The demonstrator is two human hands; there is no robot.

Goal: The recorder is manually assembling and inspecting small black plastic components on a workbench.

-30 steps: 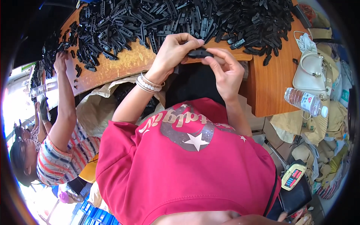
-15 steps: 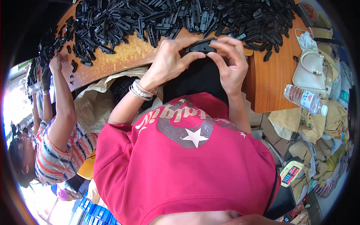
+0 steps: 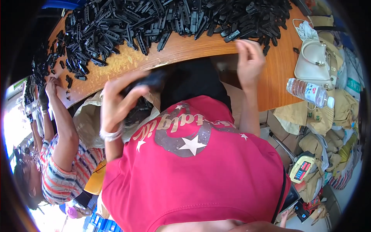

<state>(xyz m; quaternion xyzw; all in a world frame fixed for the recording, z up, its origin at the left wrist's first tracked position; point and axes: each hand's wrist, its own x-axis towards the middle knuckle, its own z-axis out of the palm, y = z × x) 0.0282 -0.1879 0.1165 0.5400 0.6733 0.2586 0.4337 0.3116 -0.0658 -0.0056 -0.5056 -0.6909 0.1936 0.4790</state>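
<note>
My left hand (image 3: 118, 98), smeared by motion, pinches a blurred black plastic part (image 3: 151, 80) between thumb and fingers. It hangs over the mouth of a pale sack (image 3: 89, 120) that has black pieces inside, below the table's front edge. My right hand (image 3: 251, 63) is raised at the table edge, its fingers loosely bent and apart, with nothing visible in them. Just beyond its fingertips lies a black part with a greyish top (image 3: 232, 36), at the near rim of a large heap of black plastic parts (image 3: 166, 19).
The wooden table (image 3: 284, 77) curves across the front. To the right are a white handbag (image 3: 315, 65), a clear water bottle (image 3: 307, 92), a calculator-like keypad device (image 3: 302, 169) and piled sacks. On the left, a co-worker in a striped shirt (image 3: 71, 166) reaches to the table.
My hands have parted. The left has swung left and down over the sack with the black part; the right has let go of it and shifted slightly right. The view has tilted slightly.
</note>
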